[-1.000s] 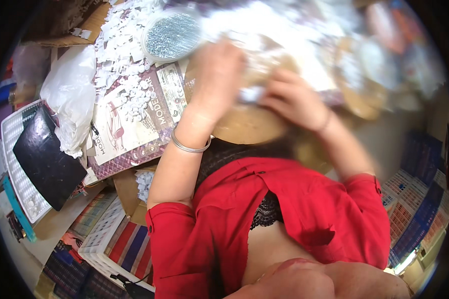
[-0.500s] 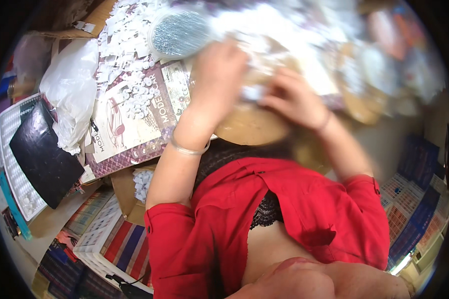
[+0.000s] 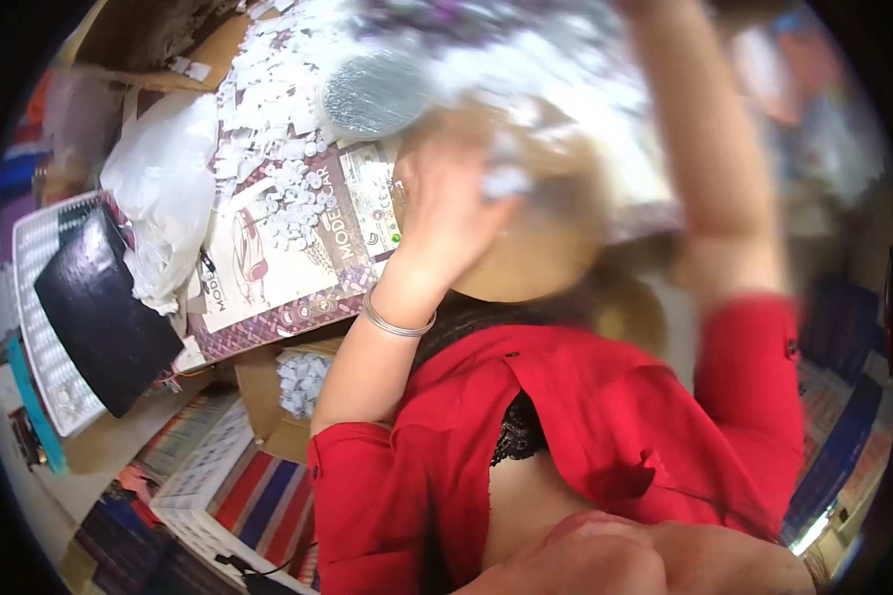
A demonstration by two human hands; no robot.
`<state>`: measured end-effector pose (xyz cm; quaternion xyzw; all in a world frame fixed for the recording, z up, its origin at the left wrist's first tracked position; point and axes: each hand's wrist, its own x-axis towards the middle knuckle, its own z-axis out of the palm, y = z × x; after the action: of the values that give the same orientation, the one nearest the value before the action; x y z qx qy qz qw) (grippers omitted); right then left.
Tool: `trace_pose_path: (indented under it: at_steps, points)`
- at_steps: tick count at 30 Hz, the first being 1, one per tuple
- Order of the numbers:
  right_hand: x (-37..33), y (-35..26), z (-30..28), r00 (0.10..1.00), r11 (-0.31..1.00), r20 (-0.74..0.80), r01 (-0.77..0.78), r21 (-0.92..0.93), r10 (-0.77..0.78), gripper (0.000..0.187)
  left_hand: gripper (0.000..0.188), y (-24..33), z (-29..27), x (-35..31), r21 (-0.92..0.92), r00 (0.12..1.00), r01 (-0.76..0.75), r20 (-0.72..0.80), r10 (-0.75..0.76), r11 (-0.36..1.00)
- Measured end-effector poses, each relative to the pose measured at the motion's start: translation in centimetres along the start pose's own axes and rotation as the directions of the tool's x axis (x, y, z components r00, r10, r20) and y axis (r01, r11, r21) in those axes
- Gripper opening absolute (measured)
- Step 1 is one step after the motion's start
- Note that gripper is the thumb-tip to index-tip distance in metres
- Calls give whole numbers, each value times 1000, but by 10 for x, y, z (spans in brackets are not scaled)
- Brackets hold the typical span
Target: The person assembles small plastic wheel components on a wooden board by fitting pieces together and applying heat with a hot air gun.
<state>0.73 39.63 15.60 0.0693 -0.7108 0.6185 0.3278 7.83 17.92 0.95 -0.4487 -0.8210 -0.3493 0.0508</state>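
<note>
My left hand [image 3: 451,198], with a silver bangle on its wrist, is over a round tan board [image 3: 556,253]. Small white plastic parts [image 3: 506,180] lie by its thumb; the fingers are smeared, so whether they grip a part cannot be told. A round clear tub of thin silvery metal pieces [image 3: 375,94] stands just beyond this hand. My right forearm [image 3: 709,169] stretches to the far edge of the picture, and its hand is cut off there.
Heaps of small white parts [image 3: 253,119] and white ring-shaped pieces [image 3: 303,203] cover printed cardboard [image 3: 288,263] at left. Beside them are a clear plastic bag [image 3: 164,188] and a white tray [image 3: 30,307] under a black sheet [image 3: 104,312]. An open carton [image 3: 263,402] holds grey-white pieces below the table.
My right hand has left the board and swung far forward, out of the picture. The left hand stays over the board by the white parts. The whole view has shifted slightly.
</note>
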Motion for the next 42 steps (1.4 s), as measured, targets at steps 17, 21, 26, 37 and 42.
trace_pose_path:
  at_steps: [17, 21, 26, 37, 42]
  points:
    - [-153, -1, 10, 953, 928, 249, -243, 282, 174, 66, 45, -6, 2, -12, -22, 997, 54, -60, -55, 998]
    - [-166, 6, 15, 976, 944, 216, -68, 323, -4, 55, 43, -8, 9, -11, -7, 994, 40, -99, -41, 999]
    - [-178, 13, 13, 951, 926, 295, -194, 324, 96, 69, 40, -11, 6, -11, -3, 996, 9, -89, -9, 1000]
    - [-106, -22, -23, 999, 998, 17, 34, -46, -33, 49, 41, -31, -160, -84, -69, 751, 382, 605, -266, 921]
    - [-83, -15, -31, 995, 992, -27, 94, -86, -97, 40, 30, -59, -187, -121, 24, 731, 617, 354, -584, 787]
